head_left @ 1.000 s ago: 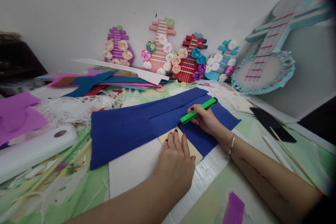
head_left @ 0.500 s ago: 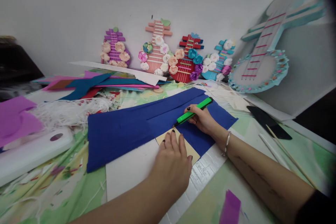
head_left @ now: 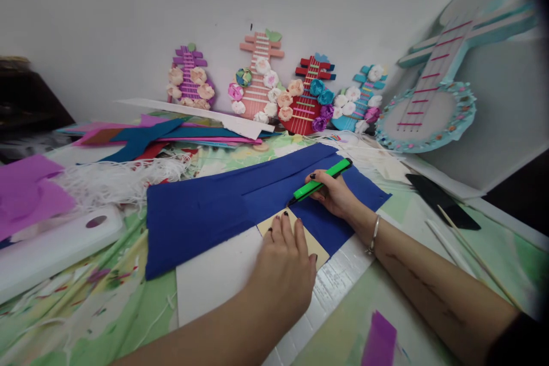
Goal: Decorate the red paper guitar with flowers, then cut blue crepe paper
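My right hand (head_left: 329,190) grips a green marker (head_left: 317,182), its dark tip pointing down-left at the top corner of a pale yellow paper piece (head_left: 316,243). Fingers flat, my left hand (head_left: 285,263) presses that piece down. Beneath the yellow piece lies dark blue crepe paper (head_left: 197,211), spread wide across the work surface. A white sheet (head_left: 214,277) shows under the blue paper at the front. Whether the marker tip touches the paper I cannot tell.
Several flower-trimmed paper instruments, such as a red one (head_left: 302,111), stand along the wall. Left are a tangle of white string (head_left: 124,180), a white plastic object (head_left: 64,251) and purple paper (head_left: 32,191). A black phone-like slab (head_left: 441,201) and a thin stick (head_left: 478,257) lie right.
The whole view has shifted slightly, so everything appears a little further right. Both hands keep the same pose on the paper and marker.
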Tool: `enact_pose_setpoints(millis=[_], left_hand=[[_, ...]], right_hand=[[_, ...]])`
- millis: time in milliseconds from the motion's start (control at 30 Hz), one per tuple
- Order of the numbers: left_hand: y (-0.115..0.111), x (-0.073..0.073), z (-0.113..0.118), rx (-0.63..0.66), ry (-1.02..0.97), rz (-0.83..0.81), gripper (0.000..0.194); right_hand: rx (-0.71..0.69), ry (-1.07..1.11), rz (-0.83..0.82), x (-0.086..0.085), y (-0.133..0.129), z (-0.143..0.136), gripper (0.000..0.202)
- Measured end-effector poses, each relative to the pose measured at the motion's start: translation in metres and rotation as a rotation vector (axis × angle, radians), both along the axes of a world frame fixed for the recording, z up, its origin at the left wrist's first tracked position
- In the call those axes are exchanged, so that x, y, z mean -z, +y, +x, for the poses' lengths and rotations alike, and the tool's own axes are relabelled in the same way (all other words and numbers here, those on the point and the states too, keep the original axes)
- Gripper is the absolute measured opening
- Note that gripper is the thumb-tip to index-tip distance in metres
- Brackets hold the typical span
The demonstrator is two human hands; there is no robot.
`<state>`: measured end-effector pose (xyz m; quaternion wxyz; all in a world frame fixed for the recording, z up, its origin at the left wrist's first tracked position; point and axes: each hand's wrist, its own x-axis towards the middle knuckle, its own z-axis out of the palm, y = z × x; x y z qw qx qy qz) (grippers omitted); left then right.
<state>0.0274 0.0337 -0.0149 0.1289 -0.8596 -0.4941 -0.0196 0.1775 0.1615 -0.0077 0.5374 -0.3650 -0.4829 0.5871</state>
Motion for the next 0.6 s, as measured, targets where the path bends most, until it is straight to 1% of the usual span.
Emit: enact_pose_setpoints(millis=[367, 600], left_hand=[[-0.0009, -0.0041, 0.0012, -0.009, 0.005, -0.058, 0.058], [-0.0012, -0.0024, 0.0013, -0.015, -0.029, -0.094, 0.059]], right_hand=[[-0.021, 0.026, 0.002, -0.0026, -0.0014, -0.0018, 0.019], [0.007, 0.120, -0.047, -0.0014, 0.0037, 0.0024, 0.018]])
